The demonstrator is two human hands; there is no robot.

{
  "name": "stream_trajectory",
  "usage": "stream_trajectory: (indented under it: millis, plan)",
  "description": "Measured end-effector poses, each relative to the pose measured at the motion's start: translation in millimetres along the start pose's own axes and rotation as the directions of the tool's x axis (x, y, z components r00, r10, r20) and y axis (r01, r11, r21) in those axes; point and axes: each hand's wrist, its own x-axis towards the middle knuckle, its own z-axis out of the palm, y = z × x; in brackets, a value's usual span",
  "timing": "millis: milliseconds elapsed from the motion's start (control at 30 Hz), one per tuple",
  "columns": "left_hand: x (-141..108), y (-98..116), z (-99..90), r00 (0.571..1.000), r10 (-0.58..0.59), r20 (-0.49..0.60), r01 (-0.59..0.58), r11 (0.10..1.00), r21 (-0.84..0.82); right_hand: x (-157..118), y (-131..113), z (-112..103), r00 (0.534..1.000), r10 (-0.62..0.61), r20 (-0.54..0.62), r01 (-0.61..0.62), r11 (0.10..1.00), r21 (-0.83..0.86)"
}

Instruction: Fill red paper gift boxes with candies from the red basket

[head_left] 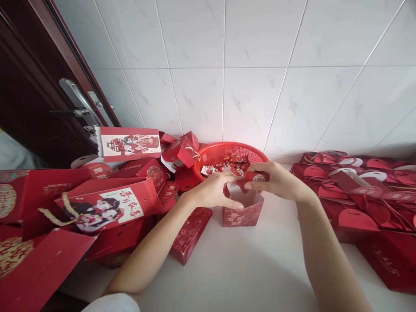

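A small red paper gift box point(243, 214) stands upright on the white table, its top open and its pale inside showing. Around its left side curls my left hand point(216, 190), thumb over the front and fingertips by the back rim. My right hand point(276, 180) pinches a small red packet with a round pale label point(258, 177) over the box's right rim. Just behind the box sits a red plastic basket point(234, 148) of small wrapped candies point(232, 166).
Many red gift boxes point(112, 208) are heaped on the left, some with rope handles. One patterned red box point(191, 234) lies close to my left forearm. Rows of closed red boxes point(354, 186) fill the right side. A tiled wall point(253, 95) rises behind; a dark door point(39, 65) is at left.
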Motion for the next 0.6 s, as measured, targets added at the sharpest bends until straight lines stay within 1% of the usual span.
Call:
stream_trajectory:
  millis: [100,200,400,500,600]
  plan:
    - [0.0,1.1,-0.5,1.000,-0.004,0.006,0.004,1.000,-0.006,-0.5,-0.3,1.9,0.998,-0.046,0.036,0.048,0.997,-0.067]
    - [0.0,2.0,-0.8,1.000,-0.023,0.012,0.023,1.000,-0.020,-2.4,-1.4,3.5,0.998,-0.045,0.055,0.052,0.990,-0.134]
    - [-0.2,3.1,-1.1,1.000,0.004,0.019,-0.003,0.998,-0.060,-5.1,-4.3,5.8,0.999,-0.027,0.034,0.032,0.984,-0.173]
    - [-0.5,1.5,-0.7,0.999,-0.019,0.026,0.020,0.999,-0.047,-4.4,-5.0,6.8,0.997,-0.070,0.019,0.072,0.981,-0.179]
    - [-0.9,-0.7,-0.4,0.999,-0.022,0.026,0.023,0.999,-0.039,-4.1,-5.6,6.8,0.991,-0.130,-0.027,0.123,0.975,-0.184]
